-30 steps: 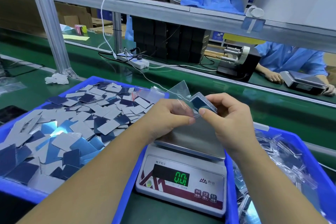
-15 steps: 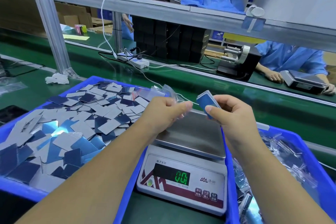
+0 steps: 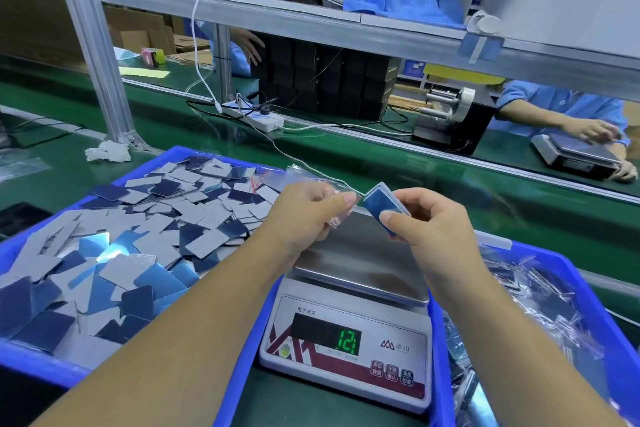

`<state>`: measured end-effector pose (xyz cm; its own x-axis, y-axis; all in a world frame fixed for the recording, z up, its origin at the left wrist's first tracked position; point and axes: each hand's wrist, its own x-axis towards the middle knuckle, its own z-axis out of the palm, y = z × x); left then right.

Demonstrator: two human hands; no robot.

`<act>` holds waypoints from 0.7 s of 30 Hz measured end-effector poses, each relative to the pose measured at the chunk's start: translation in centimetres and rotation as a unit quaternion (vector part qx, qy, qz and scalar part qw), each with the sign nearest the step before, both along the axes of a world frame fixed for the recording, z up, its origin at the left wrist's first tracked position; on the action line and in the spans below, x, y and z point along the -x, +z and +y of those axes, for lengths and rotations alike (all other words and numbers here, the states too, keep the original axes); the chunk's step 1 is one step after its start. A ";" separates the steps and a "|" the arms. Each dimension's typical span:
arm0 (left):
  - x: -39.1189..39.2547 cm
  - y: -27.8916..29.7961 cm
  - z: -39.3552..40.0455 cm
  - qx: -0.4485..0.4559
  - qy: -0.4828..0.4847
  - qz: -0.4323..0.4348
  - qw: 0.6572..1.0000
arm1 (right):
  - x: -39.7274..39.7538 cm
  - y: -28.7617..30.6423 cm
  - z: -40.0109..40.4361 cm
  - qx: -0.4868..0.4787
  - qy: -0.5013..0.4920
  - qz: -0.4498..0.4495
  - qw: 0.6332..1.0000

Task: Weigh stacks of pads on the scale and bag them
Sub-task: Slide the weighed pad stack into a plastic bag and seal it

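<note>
Head view: on the green bench [image 3: 450, 184], your right hand [image 3: 433, 229] pinches the pads [image 3: 379, 203], left hand [image 3: 308, 215] pinches the bag [image 3: 311, 180], and the scale [image 3: 346, 340] now reads 12, not zero.

Scale [image 3: 346, 350] sits near centre between two bins; left bin [image 3: 41, 362] holds loose pads [image 3: 145, 239]; right bin [image 3: 588, 291] holds bagged pads [image 3: 540, 315]; both hands above scale platter, left hand [image 3: 308, 215] with bag [image 3: 311, 180], right hand [image 3: 433, 225] with pad stack [image 3: 379, 201]; power strip [image 3: 256, 116] far behind.

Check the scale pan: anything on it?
The visible part of the scale pan is bare steel. Both hands hover above, right hand pinching a pad stack; the area under them is hidden.
</note>
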<state>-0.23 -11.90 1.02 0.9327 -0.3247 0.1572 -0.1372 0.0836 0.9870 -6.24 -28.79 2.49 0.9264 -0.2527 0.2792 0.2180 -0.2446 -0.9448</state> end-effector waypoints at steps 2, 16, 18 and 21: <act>-0.2 0.0 0.1 -0.003 0.043 0.012 0.999 | 0.1 0.0 0.3 -0.008 0.013 0.002 1.000; -0.6 -0.3 -0.1 0.092 0.013 0.085 0.992 | 0.4 -0.2 1.2 -0.061 0.069 0.024 0.995; -0.7 -0.3 -0.2 0.075 0.034 0.090 0.993 | 0.4 -0.2 1.2 -0.057 0.072 0.025 0.996; -0.9 -0.6 -0.3 0.069 0.033 0.080 0.994 | 0.5 -0.2 1.4 -0.057 0.076 0.023 0.995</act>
<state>0.63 -12.19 0.47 0.9677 -0.2479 0.0446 0.0103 0.2158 0.9764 -6.78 -27.41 2.32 0.9676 -0.1358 0.2129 0.2001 -0.1023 -0.9744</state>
